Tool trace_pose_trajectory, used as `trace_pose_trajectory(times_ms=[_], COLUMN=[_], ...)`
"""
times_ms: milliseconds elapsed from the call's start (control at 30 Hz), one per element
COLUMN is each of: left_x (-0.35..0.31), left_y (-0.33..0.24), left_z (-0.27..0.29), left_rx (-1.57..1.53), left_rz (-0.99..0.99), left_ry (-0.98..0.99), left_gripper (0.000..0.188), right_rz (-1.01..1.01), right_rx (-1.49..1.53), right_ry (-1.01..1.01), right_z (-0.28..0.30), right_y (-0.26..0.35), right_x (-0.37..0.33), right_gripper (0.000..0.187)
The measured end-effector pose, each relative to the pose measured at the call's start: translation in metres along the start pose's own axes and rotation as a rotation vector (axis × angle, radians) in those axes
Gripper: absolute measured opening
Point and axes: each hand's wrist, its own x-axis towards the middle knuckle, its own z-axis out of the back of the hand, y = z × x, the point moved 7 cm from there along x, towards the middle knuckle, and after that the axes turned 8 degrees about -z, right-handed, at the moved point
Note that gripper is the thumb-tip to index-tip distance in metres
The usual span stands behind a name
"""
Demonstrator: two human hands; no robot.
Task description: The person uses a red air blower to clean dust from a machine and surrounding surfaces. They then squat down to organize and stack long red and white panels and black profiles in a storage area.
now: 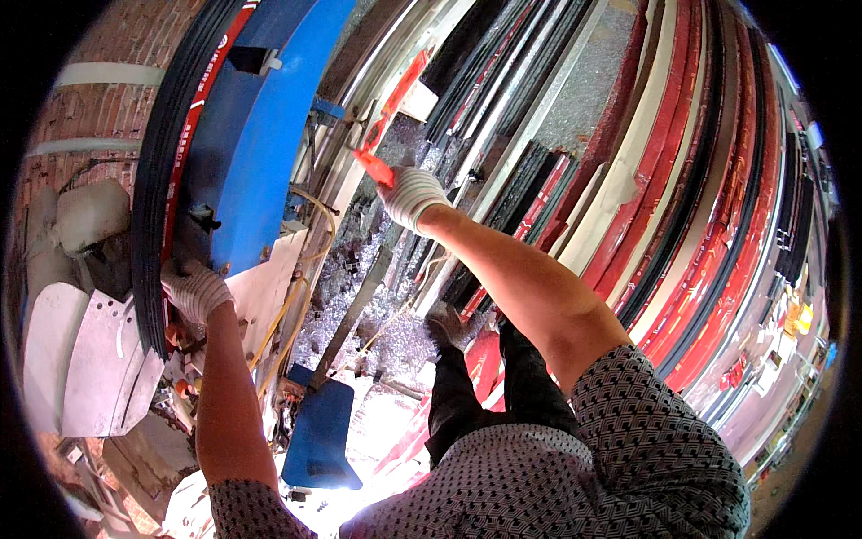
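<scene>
My left hand [196,289], in a white striped glove, is at the edge of a long bundle of black strips [153,211] on the left. Its fingers curl against the bundle's red printed wrap [191,126], and the fingertips are partly hidden. My right hand [411,199], gloved the same way, is raised over the floor to the right. It is closed on a crumpled strip of red plastic film [391,110], whose loose length trails up and away. Between the hands stands a blue metal machine panel [274,126], along which the bundle rests.
Long red, black and cream bundles [660,171] lie side by side across the right. Shiny scraps [395,314] litter the floor near my feet. A blue plate [323,436] stands low in front, with yellow hoses [285,319] beside it. A brick wall [117,36] rises far left.
</scene>
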Motion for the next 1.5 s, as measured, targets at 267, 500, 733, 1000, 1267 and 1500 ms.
trace_pose_trajectory(times_ms=[267,500,733,1000,1267,1500], left_x=[0.003,0.000,0.005,0.007,0.003,0.005], left_y=[0.007,0.011,0.023,0.037,0.004,0.006], left_z=[-0.004,-0.007,-0.011,-0.020,0.006,0.005], left_rx=[0.023,0.010,-0.022,-0.066,0.027,0.013], left_rz=[-0.019,0.005,-0.017,-0.001,-0.024,-0.036], left_ry=[-0.037,-0.035,-0.049,-0.043,-0.016,-0.024], left_gripper=[0.035,0.038,0.038,0.036,0.036,0.038], right_rz=[0.012,-0.003,0.075,0.049,0.090,0.029], right_rx=[-0.053,-0.049,-0.093,0.118,0.072,0.281], right_ry=[0.059,0.139,0.119,0.193,0.312,0.435], right_z=[-0.014,-0.040,-0.059,-0.080,-0.079,-0.103], right_y=[-0.001,0.000,0.008,0.025,0.059,0.018], right_x=[-0.012,-0.021,-0.020,0.024,0.002,-0.029], right_gripper=[0.028,0.025,0.029,0.037,0.036,0.029])
